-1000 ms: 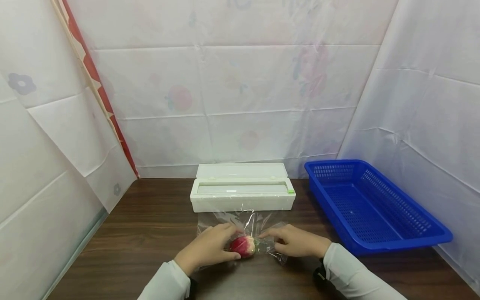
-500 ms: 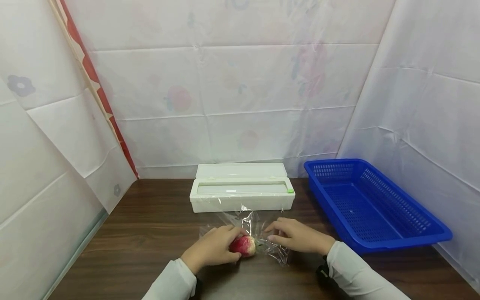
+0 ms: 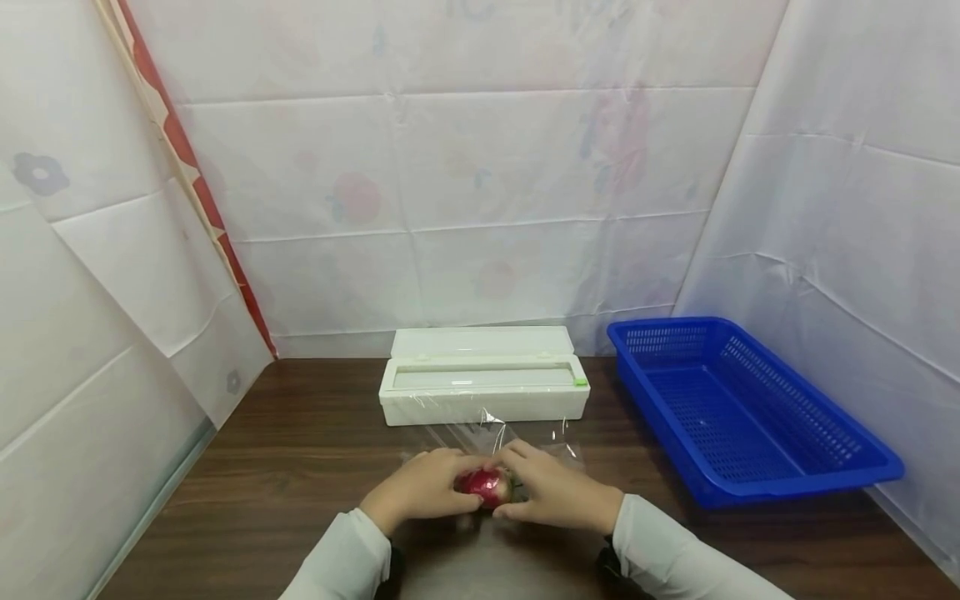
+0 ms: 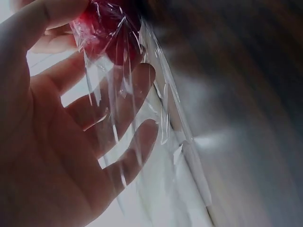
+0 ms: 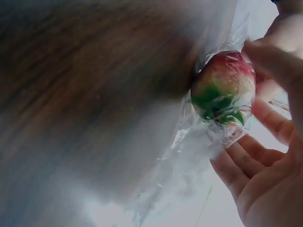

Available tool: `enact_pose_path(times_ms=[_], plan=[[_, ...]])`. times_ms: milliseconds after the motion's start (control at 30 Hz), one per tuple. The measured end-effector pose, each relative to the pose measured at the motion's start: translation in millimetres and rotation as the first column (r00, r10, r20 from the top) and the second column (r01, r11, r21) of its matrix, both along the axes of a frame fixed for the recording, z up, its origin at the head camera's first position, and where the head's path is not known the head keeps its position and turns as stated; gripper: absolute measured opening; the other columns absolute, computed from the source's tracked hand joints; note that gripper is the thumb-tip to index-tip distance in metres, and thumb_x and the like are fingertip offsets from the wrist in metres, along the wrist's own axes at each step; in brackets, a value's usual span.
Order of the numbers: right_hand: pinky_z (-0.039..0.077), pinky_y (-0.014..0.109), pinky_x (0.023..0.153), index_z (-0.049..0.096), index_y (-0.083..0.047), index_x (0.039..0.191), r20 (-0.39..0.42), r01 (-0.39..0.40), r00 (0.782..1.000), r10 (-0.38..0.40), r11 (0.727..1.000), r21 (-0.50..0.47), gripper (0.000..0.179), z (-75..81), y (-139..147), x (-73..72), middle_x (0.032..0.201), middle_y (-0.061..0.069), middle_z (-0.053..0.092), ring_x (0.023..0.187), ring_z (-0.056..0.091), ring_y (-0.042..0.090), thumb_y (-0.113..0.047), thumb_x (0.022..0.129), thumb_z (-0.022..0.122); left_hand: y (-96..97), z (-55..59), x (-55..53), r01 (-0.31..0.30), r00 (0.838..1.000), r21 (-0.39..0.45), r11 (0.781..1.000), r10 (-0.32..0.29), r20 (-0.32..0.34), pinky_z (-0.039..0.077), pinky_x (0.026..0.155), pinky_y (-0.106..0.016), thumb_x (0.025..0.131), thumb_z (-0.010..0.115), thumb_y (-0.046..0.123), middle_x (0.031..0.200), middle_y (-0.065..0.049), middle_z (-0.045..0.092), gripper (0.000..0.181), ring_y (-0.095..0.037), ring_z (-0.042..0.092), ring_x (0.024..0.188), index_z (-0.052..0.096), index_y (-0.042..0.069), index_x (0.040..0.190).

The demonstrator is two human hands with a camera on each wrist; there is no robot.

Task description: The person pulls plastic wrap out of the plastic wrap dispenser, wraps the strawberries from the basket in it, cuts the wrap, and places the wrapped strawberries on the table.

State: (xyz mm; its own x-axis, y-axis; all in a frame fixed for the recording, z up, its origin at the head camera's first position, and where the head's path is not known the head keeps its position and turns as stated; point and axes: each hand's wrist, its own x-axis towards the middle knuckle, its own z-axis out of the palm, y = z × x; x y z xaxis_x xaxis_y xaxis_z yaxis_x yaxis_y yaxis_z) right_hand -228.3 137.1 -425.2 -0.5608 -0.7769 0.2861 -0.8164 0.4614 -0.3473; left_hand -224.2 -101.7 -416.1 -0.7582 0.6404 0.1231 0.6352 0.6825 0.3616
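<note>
A red fruit [image 3: 487,486] with a pale yellowish end lies on the table in front of the body, wrapped in clear cling film [image 3: 468,435]. In the right wrist view, green leaves show at that end of the fruit [image 5: 227,85], under wrinkled film. My left hand [image 3: 426,490] holds the fruit's left side between thumb and fingers; the left wrist view shows film hanging across the other, spread fingers. On the opposite side, my right hand [image 3: 558,493] curls its thumb and fingers round the leafy end. Both hands partly hide the fruit.
Behind the hands stands a white cling-film dispenser box [image 3: 483,408] with its lid [image 3: 483,341] raised. A blue perforated basket [image 3: 795,492] sits to the right on the dark wooden table [image 3: 262,492]. Printed white sheets [image 3: 480,275] enclose the back and sides.
My right hand has moved left from the loose film onto the leafy end of the fruit. The left hand has stayed on the fruit, and the film on the right has been drawn in.
</note>
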Motion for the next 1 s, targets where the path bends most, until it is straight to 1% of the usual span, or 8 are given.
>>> enact_pose_path(times_ms=[133, 233, 300, 433, 567, 733, 867, 1000], plan=[[0.052, 0.022, 0.08, 0.059, -0.014, 0.12, 0.028, 0.025, 0.999, -0.025, 1.0, 0.003, 0.039, -2.8, 0.0, -2.4, 0.109, -0.003, 0.059, 0.095, 0.059, 0.006, -0.022, 0.088, 0.08, -2.8, -1.2, -0.1, -0.031, 0.998, 0.028, 0.999, 0.03, 0.048, 0.051, 0.076, -0.036, 0.088, 0.072, 0.041, 0.102, 0.007, 0.07, 0.046, -0.007, 0.061, 0.087, 0.067, 0.013, 0.125], [0.052, 0.022, 0.08, 0.058, -0.016, 0.12, 0.065, 0.045, 0.997, -0.046, 0.999, 0.005, 0.037, -3.4, 0.6, -4.4, 0.108, -0.004, 0.061, 0.096, 0.058, 0.005, -0.022, 0.089, 0.078, -6.0, -2.1, 0.0, -0.049, 0.996, 0.049, 0.998, 0.045, 0.074, 0.053, 0.078, -0.038, 0.09, 0.071, 0.047, 0.101, 0.006, 0.071, 0.042, -0.009, 0.065, 0.09, 0.067, 0.014, 0.115], [0.052, 0.023, 0.08, 0.058, -0.016, 0.12, 0.085, 0.05, 0.995, -0.05, 0.999, 0.005, 0.036, -2.9, 0.4, -5.4, 0.109, -0.004, 0.061, 0.096, 0.058, 0.005, -0.021, 0.09, 0.077, -8.2, -2.8, -0.6, -0.047, 0.996, 0.06, 0.997, 0.042, 0.084, 0.054, 0.08, -0.039, 0.091, 0.07, 0.05, 0.104, 0.005, 0.072, 0.042, -0.01, 0.066, 0.094, 0.067, 0.015, 0.114], [0.052, 0.023, 0.079, 0.058, -0.015, 0.12, 0.111, 0.051, 0.993, -0.051, 0.999, -0.004, 0.035, -2.0, -0.5, -6.4, 0.112, -0.002, 0.062, 0.097, 0.058, 0.007, -0.021, 0.09, 0.075, -13.1, -3.9, -2.3, -0.03, 0.997, 0.05, 0.998, 0.026, 0.07, 0.055, 0.083, -0.042, 0.09, 0.074, 0.043, 0.11, 0.004, 0.072, 0.04, -0.012, 0.066, 0.101, 0.069, 0.016, 0.119], [0.053, 0.023, 0.081, 0.056, -0.015, 0.12, 0.115, 0.063, 0.991, -0.063, 0.998, 0.005, 0.04, -3.6, -1.7, -7.8, 0.114, -0.001, 0.059, 0.098, 0.059, 0.007, -0.029, 0.089, 0.077, -18.0, -3.7, -2.8, -0.034, 0.999, 0.025, 0.999, 0.033, 0.042, 0.054, 0.081, -0.044, 0.088, 0.078, 0.032, 0.108, 0.006, 0.072, 0.034, -0.013, 0.067, 0.099, 0.071, 0.018, 0.119], [0.052, 0.024, 0.084, 0.057, -0.015, 0.119, 0.06, 0.078, 0.995, -0.081, 0.996, 0.047, 0.041, -4.4, -3.4, -13.1, 0.113, -0.004, 0.055, 0.097, 0.057, 0.006, -0.036, 0.09, 0.077, -25.1, -0.5, -0.7, -0.048, 0.996, 0.026, 0.998, 0.046, 0.08, 0.054, 0.078, -0.045, 0.091, 0.074, 0.024, 0.104, 0.005, 0.073, 0.027, -0.013, 0.067, 0.094, 0.073, 0.018, 0.118], [0.051, 0.022, 0.081, 0.061, -0.014, 0.115, 0.054, 0.082, 0.995, -0.087, 0.993, 0.084, 0.036, 1.8, -5.7, -18.9, 0.106, -0.007, 0.056, 0.091, 0.054, 0.003, -0.035, 0.09, 0.076, -30.2, 1.0, -1.6, -0.054, 0.996, 0.02, 0.998, 0.053, 0.07, 0.054, 0.077, -0.043, 0.091, 0.074, 0.022, 0.101, 0.008, 0.072, 0.023, -0.01, 0.066, 0.091, 0.074, 0.017, 0.113], [0.049, 0.02, 0.076, 0.065, -0.014, 0.114, 0.098, 0.077, 0.991, -0.087, 0.992, 0.101, 0.034, 6.3, -8.0, -25.4, 0.102, -0.008, 0.057, 0.087, 0.053, 0.002, -0.035, 0.09, 0.076, -33.7, 3.1, -2.4, -0.066, 0.994, 0.017, 0.998, 0.065, 0.083, 0.053, 0.073, -0.041, 0.09, 0.076, 0.025, 0.099, 0.009, 0.071, 0.024, -0.007, 0.063, 0.086, 0.074, 0.016, 0.112]])
